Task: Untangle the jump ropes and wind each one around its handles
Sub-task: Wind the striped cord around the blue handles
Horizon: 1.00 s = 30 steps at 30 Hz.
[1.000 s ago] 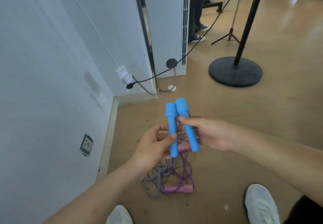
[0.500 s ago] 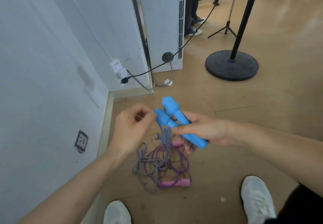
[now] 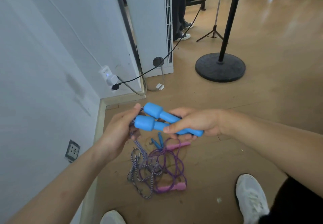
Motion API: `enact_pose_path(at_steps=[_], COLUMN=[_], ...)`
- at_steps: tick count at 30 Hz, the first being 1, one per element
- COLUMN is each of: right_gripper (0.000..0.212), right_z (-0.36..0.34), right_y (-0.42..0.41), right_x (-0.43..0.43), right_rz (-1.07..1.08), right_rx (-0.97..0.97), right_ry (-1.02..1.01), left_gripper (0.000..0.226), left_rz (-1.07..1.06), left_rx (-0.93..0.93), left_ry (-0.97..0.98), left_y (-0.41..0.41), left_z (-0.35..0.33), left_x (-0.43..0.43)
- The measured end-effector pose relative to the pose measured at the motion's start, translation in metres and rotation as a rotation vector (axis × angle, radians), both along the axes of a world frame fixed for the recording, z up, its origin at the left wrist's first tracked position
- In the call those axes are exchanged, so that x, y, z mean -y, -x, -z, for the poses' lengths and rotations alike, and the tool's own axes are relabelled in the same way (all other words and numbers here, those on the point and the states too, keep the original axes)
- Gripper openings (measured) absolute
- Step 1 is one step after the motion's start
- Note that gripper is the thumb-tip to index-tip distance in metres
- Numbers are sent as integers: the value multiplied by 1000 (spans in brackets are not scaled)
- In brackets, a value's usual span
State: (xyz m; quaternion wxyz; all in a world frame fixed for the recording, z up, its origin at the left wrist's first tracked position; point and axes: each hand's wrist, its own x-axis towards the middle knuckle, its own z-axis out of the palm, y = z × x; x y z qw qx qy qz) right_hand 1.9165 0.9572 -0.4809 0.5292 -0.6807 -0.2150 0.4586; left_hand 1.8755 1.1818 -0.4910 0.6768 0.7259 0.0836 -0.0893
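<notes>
My right hand [image 3: 194, 124] grips two blue handles [image 3: 157, 119] side by side, their thick ends pointing left. My left hand [image 3: 120, 127] holds the blue-and-white braided rope [image 3: 139, 150] just beside those thick ends. That rope hangs down to the floor and runs into a tangle with a purple rope [image 3: 174, 164]. Two pink handles lie on the floor, one at the far side [image 3: 178, 145] of the tangle and one at the near side [image 3: 173, 187]. A small pair of blue handles [image 3: 158, 141] lies on the floor below my right hand.
A white wall [image 3: 43, 66] with a socket [image 3: 72, 151] runs along the left. A plug adapter [image 3: 109, 78], cables and a white unit [image 3: 150, 24] stand in the corner. A black round stand base [image 3: 220, 67] sits ahead on the right. My white shoes [image 3: 251, 199] are near.
The two handles have tilted from upright to nearly level, thick ends left. My left hand let go of one handle, swung left, then came back to take the rope by the handle ends.
</notes>
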Motion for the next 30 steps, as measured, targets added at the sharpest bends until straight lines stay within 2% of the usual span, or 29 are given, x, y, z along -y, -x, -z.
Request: enact_pose_path(at_steps=[3,5,9,13,16,20,23,26,28,30], right_gripper=[31,29,8,14,15,18,35,43,22,14], right_z=[1,0,-2,-3,-5,-10,-11,-8,-7,-6], right_y=[-2,-3,-6,-6,-7,-12,-15,-11,-7,-5], right_x=[3,5,3,2,3,4,6,5,4,3], right_rz=[-10,-6,59,113,209,457,559,504,408,315], right_rx=[-37,-16,37,43,-52,-259,-387,-492,-547,-607], right_ry=[-21,-6,26,-19,-131,-336,-420,-493,-558,-599], left_gripper=[36,35,32,32,37,36,26,21,23,27], left_rz=[-104,-161,-178,-142,-158,-200,-189,-54,25,69], left_rx=[54,86,125,142,122,166,213,250,255,249], left_ry=[-49,-36,84,111,47,-40,-189,-304,-354,-374], left_y=[-4,-6,-9,-14,-16,-15,-8,2,6,8], left_z=[-1,-5,-9,-9,-4,10,13,13,11,8], left_x=[-2,-4,-5,-8,-15,-15,-5,9,18,23])
